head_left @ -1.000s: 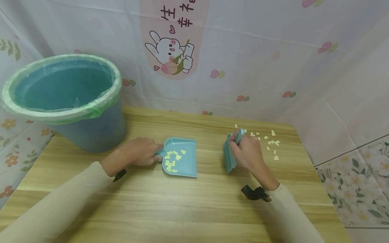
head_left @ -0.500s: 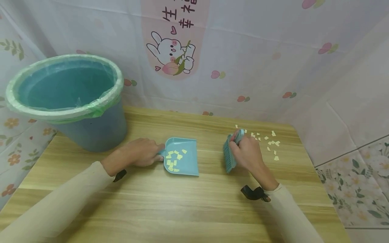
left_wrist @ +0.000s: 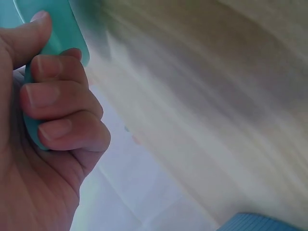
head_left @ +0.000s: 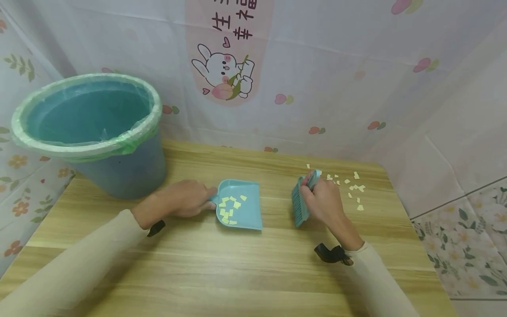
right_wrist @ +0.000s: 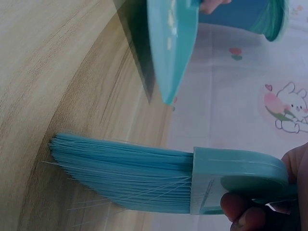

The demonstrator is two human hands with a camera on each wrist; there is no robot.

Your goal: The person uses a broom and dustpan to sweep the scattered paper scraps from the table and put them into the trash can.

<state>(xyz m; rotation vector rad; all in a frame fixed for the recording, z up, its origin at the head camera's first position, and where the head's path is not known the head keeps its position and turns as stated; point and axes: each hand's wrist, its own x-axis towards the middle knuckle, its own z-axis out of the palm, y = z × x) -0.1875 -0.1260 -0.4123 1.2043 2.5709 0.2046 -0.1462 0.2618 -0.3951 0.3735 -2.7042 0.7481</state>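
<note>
My left hand (head_left: 188, 198) grips the handle of a light-blue dustpan (head_left: 250, 209). Several pale yellow paper scraps (head_left: 225, 215) lie in the pan toward its handle end. The left wrist view shows my fingers curled round the teal handle (left_wrist: 60, 29). In the right wrist view the pan (right_wrist: 175, 53) is raised off the table, its shadow beneath. My right hand (head_left: 325, 200) holds a matching hand brush (head_left: 299, 207) by its handle, right of the pan's open edge. Its bristles (right_wrist: 125, 175) point down to the tabletop, their tips bent there. More scraps (head_left: 360, 208) are scattered beyond my right hand.
A large blue bin (head_left: 136, 174) with a translucent green-edged liner stands at the back left of the wooden table (head_left: 237, 273). A printed cloth (head_left: 336, 79) hangs along the back edge, and a floral-patterned surface (head_left: 463, 246) lies beyond the right edge.
The dustpan with its scraps has shifted slightly to the right, toward the brush, and its front edge looks more tilted. My right hand and the brush have stayed nearly still.
</note>
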